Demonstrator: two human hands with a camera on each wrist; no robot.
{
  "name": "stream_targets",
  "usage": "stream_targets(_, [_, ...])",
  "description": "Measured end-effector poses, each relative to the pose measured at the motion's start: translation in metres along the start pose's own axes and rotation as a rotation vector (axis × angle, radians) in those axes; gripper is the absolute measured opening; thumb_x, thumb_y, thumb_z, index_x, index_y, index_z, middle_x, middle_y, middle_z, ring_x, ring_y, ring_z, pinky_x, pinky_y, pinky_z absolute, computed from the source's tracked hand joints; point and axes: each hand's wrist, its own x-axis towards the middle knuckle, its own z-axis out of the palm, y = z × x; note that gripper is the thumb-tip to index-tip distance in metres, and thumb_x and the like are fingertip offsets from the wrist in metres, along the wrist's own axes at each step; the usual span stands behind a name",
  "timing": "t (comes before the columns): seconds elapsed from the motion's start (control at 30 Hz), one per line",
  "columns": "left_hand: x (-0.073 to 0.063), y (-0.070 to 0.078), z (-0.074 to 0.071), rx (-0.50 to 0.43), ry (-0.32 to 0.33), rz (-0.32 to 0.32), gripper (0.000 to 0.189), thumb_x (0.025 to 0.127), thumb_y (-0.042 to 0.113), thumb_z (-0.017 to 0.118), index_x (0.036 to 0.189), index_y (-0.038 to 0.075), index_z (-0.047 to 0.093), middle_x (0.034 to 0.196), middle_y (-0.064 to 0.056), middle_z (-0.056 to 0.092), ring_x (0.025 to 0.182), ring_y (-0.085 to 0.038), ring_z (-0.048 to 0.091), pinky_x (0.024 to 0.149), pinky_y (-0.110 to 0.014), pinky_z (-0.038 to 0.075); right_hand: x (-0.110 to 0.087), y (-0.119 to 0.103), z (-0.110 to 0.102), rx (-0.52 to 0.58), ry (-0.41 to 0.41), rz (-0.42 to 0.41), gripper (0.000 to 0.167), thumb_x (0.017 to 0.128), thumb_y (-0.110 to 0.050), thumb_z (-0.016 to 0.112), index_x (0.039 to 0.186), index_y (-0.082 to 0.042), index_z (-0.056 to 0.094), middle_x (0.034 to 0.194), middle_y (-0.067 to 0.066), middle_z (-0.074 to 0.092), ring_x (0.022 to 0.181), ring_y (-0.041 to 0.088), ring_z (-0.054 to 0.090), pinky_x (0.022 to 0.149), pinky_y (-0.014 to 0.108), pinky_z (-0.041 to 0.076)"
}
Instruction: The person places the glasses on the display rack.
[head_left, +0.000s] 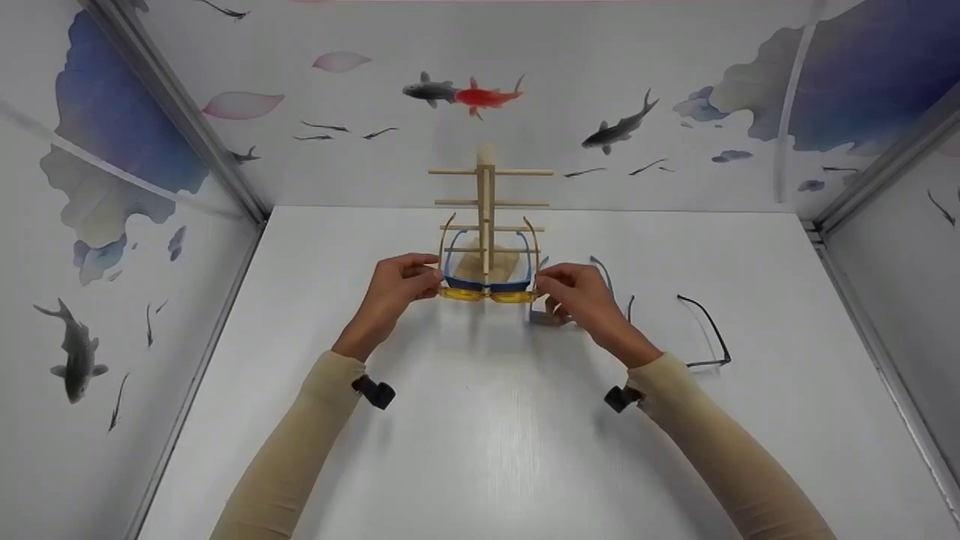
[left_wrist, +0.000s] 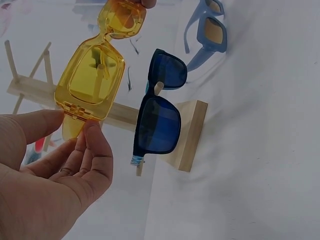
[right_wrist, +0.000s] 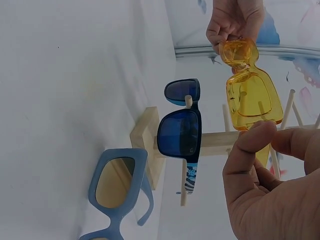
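Both hands hold one pair of yellow transparent sunglasses at its two ends, temples pointing away from me toward a wooden rack. My left hand pinches the hinge corner on the left between thumb and fingers. On the opposite corner, my right hand pinches the frame the same way. The wooden display rack has a central post with several crossbars. Dark blue sunglasses rest on its lowest bar, striped temples extending back. In both wrist views the yellow pair is higher up the post than the dark blue pair, in front of the rack.
Light blue sunglasses with brownish lenses stand on the white table right of the rack base, partly behind my right hand in the head view. Black-framed glasses lie farther right, partly hidden by my right forearm. Printed wall panels enclose the table.
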Motion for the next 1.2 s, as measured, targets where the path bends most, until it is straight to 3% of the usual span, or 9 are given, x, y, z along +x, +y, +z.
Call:
stream_targets(0.4, [0.009, 0.003, -0.001, -0.005, -0.006, -0.029, 0.038, 0.108, 0.012, 0.071, 0.142, -0.002, 0.067, 0.134, -0.030, 0.070, 0.105, -0.025, 0.074, 0.097, -0.034, 0.063, 0.006, -0.003, -0.002, 0.021, 0.004, 0.021, 0.037, 0.112, -0.030, 0.068, 0.131, 0.000, 0.074, 0.110, 0.017, 0.076, 0.080, 0.021, 0.068, 0.066, 0.033, 0.062])
stream_targets(0.73, [0.017, 0.001, 0.000, 0.002, 0.000, -0.025, 0.046, 0.106, 0.013, 0.073, 0.146, -0.008, 0.063, 0.128, -0.027, 0.072, 0.103, -0.024, 0.075, 0.098, -0.038, 0.063, 0.011, -0.001, -0.003, 0.039, 0.027, 0.024, 0.033, 0.110, -0.027, 0.070, 0.128, 0.000, 0.076, 0.107, 0.015, 0.078, 0.076, 0.018, 0.068, 0.063, 0.028, 0.059])
stream_targets(0.93, [0.020, 0.003, 0.000, 0.018, 0.016, -0.044, 0.038, 0.107, 0.014, 0.073, 0.142, -0.001, 0.068, 0.129, -0.022, 0.073, 0.107, -0.026, 0.074, 0.097, -0.034, 0.063, 0.013, -0.002, -0.003, 0.040, 0.019, 0.022, 0.035, 0.111, -0.028, 0.068, 0.128, 0.002, 0.075, 0.108, 0.017, 0.077, 0.077, 0.018, 0.068, 0.062, 0.025, 0.058])
stream_targets(1.2, [0.025, 0.005, -0.003, 0.020, 0.026, -0.044, 0.037, 0.108, 0.014, 0.072, 0.142, -0.001, 0.069, 0.139, -0.028, 0.069, 0.111, -0.027, 0.074, 0.098, -0.034, 0.063, 0.018, -0.006, -0.001, 0.044, 0.027, 0.044, 0.034, 0.111, -0.027, 0.068, 0.128, 0.002, 0.075, 0.109, 0.016, 0.076, 0.078, 0.018, 0.068, 0.064, 0.025, 0.060])
